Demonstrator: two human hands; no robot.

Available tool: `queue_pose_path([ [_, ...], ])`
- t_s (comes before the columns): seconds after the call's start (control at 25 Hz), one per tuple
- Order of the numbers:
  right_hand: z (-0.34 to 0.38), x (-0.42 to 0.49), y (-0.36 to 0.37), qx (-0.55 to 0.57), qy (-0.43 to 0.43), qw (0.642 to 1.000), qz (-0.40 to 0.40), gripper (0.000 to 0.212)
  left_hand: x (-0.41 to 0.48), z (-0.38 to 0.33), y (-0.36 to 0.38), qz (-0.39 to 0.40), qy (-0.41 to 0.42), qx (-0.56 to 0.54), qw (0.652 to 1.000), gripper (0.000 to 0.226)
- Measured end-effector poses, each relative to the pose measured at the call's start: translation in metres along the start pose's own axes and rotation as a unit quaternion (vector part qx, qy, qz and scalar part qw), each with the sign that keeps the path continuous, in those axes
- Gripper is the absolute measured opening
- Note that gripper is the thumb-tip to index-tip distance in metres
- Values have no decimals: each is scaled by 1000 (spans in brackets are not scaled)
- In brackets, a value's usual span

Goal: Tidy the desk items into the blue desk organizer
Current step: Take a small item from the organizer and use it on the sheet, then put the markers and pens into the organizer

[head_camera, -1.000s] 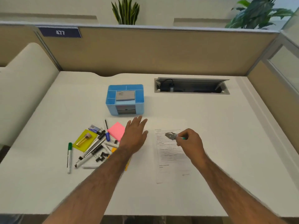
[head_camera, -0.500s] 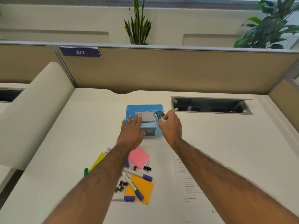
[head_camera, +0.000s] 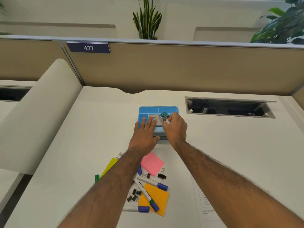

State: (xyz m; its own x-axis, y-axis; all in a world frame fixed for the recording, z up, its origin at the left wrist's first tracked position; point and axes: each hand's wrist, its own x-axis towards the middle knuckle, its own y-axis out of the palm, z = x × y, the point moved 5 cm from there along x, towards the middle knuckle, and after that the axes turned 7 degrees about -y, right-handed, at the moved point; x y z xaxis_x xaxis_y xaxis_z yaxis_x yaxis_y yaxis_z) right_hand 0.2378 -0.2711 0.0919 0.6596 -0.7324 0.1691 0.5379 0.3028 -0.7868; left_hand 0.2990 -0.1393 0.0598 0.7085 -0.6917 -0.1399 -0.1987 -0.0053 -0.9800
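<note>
The blue desk organizer (head_camera: 148, 111) stands mid-desk with a grey card box (head_camera: 156, 120) in it. My left hand (head_camera: 144, 137) lies flat and open on the organizer's left front. My right hand (head_camera: 175, 129) is closed on a small green patterned item (head_camera: 164, 115) and holds it over the organizer's right side. Nearer to me lie a pink sticky pad (head_camera: 152, 163), an orange pad (head_camera: 158, 198), a yellow pad (head_camera: 109, 167), blue-capped markers (head_camera: 153, 182), a green marker (head_camera: 97, 177) and several black binder clips (head_camera: 134, 195). My left forearm hides part of the pile.
A printed paper sheet (head_camera: 205, 204) lies under my right forearm. An open cable tray (head_camera: 228, 107) is sunk in the desk at the right rear. Tan partition walls close the back and right. A white rounded divider (head_camera: 41, 112) rises on the left.
My right hand carried the green item from above the paper to the organizer and now sits lower over its right side. My left hand moved from the pile onto the organizer.
</note>
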Motion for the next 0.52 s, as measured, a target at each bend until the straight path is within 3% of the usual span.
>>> queue_pose_path([
  [0.36, -3, 0, -1, 5, -10, 1000, 11, 28, -6, -1, 1, -1, -5, -12, 1000, 74],
  [0.52, -18, -15, -18, 41, -22, 999, -22, 23, -29, 6, 5, -19, -21, -38, 999, 71],
])
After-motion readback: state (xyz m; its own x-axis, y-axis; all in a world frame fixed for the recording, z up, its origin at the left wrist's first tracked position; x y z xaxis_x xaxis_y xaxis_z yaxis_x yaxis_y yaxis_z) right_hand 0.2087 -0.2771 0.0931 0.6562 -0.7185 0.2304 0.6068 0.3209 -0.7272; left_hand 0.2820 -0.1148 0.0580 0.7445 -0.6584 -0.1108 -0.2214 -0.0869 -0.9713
